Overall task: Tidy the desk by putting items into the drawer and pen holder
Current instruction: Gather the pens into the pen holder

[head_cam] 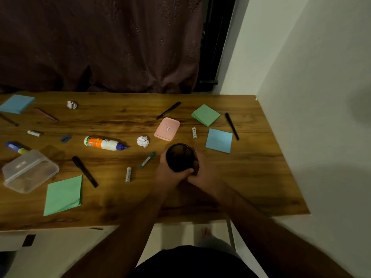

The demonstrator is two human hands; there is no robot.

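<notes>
Head view: I see both hands wrapped round the black mesh pen holder (180, 157) near the desk's (251, 177) middle front.
Left hand (170, 173): fingers curled on the holder's left wall.
Right hand (202, 173): fingers curled on its right wall.
Progress: I judge the tidying barely begun; black markers (85, 171) (232, 126) (168, 110), a green pen (147, 160), a glue bottle (104, 143), sticky-note pads (219, 140) (206, 115) and paper balls (143, 141) lie scattered from 9 to 2 o'clock of the holder.
Containers: holder looks empty, though its depth is dark; clear plastic box (30, 170) at 9 o'clock, lid on, contents I cannot tell.
Drawer: not in view.
</notes>
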